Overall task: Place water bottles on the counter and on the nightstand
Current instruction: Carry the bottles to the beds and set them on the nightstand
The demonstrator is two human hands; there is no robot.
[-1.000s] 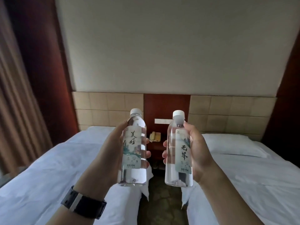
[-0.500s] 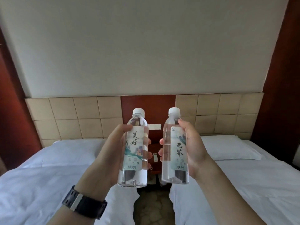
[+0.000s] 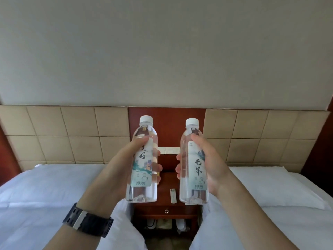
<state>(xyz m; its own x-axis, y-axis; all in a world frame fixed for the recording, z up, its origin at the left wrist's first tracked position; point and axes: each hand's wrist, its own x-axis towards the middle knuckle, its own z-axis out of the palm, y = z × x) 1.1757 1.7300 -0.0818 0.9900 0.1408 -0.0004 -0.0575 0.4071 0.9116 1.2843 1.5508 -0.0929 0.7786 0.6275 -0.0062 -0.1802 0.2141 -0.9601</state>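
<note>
I hold two clear water bottles with white caps and pale printed labels, both upright in front of me. My left hand (image 3: pixel 115 170) is wrapped around the left bottle (image 3: pixel 143 163). My right hand (image 3: pixel 209 163) grips the right bottle (image 3: pixel 191 165). Both hang above the front of a dark red wooden nightstand (image 3: pixel 165 204) that stands between two beds. A black watch sits on my left wrist.
A small white lighter (image 3: pixel 173 195) lies on the nightstand top between the bottles. White slippers (image 3: pixel 165 224) fill its lower shelf. White-sheeted beds flank it: the left bed (image 3: pixel 45 195) and the right bed (image 3: pixel 279 204) with a pillow. A tan padded headboard (image 3: pixel 72 138) lines the wall.
I have come closer to the nightstand, which now sits right under the bottles. The bottles have spread slightly apart and stay upright in my hands.
</note>
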